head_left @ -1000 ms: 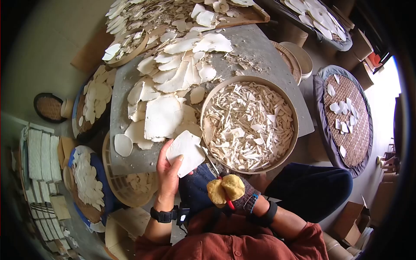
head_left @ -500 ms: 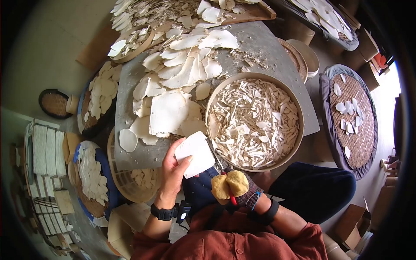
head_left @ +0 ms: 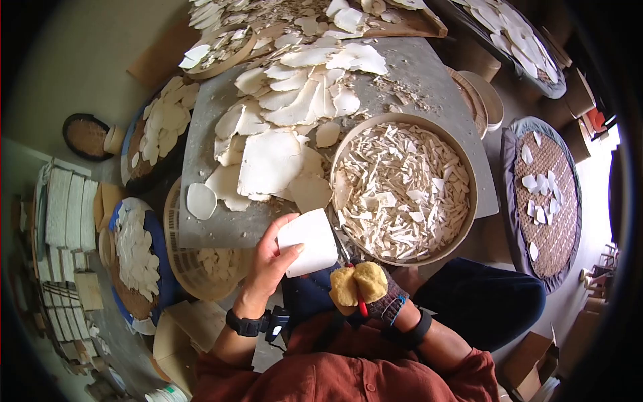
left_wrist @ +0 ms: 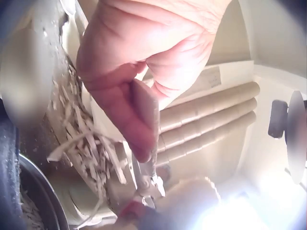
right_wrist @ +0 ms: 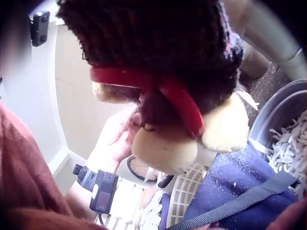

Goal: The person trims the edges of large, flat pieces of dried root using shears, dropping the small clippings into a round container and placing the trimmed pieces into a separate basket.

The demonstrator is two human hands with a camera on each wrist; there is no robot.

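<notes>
My bare left hand (head_left: 271,258) pinches a flat white piece (head_left: 308,244), thumb on top and fingers beneath. Edge-on, the same piece (left_wrist: 149,108) shows in the left wrist view. My right hand (head_left: 390,301), in a dark knitted glove, grips red-handled shears (head_left: 362,307). Yellow foam lumps (head_left: 370,281) sit around the handles. The blades lie along the piece's right edge, and their metal pivot part (left_wrist: 149,184) shows below the left fingertips in the left wrist view. Glove and foam cover much of the shears in the right wrist view.
A round tub (head_left: 473,194) of white strips stands just beyond the right hand. Overlapping white sheets (head_left: 271,161) cover part of the grey table (head_left: 207,127). A woven tray (head_left: 562,221) lies at right, a slatted basket (head_left: 175,234) at left. My knee (head_left: 482,301) is below the tub.
The white piece has turned in my left hand, and its right edge lies straighter beside the blades. My right hand keeps its grip on the shears. The head view has shifted slightly.
</notes>
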